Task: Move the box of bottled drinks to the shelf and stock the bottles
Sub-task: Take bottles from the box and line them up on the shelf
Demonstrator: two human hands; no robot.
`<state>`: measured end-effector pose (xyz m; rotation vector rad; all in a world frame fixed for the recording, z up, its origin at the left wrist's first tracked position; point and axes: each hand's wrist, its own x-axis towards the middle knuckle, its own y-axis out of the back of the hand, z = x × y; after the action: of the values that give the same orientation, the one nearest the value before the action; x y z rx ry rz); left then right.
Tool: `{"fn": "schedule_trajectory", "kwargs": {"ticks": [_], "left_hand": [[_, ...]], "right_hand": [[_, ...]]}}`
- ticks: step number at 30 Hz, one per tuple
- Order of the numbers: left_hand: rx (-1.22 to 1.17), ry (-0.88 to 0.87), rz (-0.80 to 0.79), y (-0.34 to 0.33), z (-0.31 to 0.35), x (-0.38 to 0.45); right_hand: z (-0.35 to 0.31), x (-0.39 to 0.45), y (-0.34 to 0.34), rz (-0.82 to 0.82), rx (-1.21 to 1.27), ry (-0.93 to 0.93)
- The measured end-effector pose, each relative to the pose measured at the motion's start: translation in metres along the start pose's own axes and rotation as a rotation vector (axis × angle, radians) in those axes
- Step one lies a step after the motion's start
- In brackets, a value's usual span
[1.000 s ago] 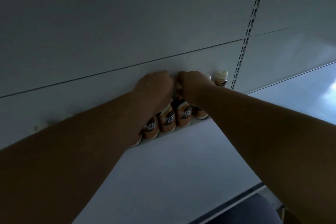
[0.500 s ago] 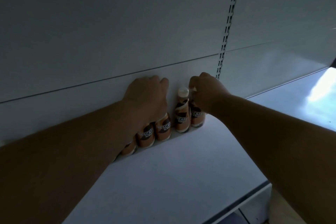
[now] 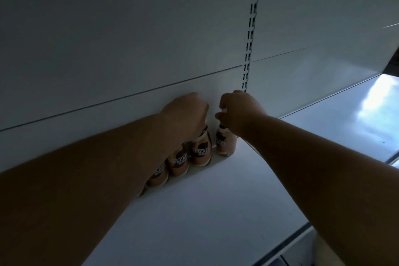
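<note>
Several brown coffee bottles with dark labels stand in a row at the back of the white shelf (image 3: 194, 211), against its rear panel. My left hand (image 3: 185, 117) is closed over the top of one bottle (image 3: 200, 151) in the row; my forearm hides the bottles further left. My right hand (image 3: 239, 110) pinches the cap of the rightmost bottle (image 3: 225, 143), which stands upright on the shelf. The box is out of view.
A slotted metal upright (image 3: 250, 34) runs up the rear panel just behind my right hand. To the right the neighbouring shelf (image 3: 345, 127) catches bright light. The shelf's front edge (image 3: 287, 242) runs along the lower right.
My hands have drawn slightly apart. My right hand now holds the cap of the rightmost bottle, and the bottle that stood further right one second ago is no longer seen.
</note>
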<state>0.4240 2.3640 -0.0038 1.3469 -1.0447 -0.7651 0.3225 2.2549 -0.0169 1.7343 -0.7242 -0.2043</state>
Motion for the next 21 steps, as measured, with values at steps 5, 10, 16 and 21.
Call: {"fn": "schedule_trajectory", "kwargs": {"ticks": [5,10,16,21], "left_hand": [[-0.056,-0.006,-0.036,-0.001,-0.001,0.002],[-0.015,-0.049,-0.062,0.000,0.000,0.001],[0.020,-0.026,-0.084,0.002,0.000,-0.001],[-0.001,-0.022,-0.075,-0.001,-0.002,-0.002]], "right_hand": [[0.000,0.000,0.005,-0.061,-0.048,0.025],[-0.005,0.001,0.003,-0.083,-0.102,0.031],[-0.008,-0.001,0.005,-0.120,-0.082,0.047],[-0.011,0.002,0.001,-0.095,-0.078,0.101]]}}
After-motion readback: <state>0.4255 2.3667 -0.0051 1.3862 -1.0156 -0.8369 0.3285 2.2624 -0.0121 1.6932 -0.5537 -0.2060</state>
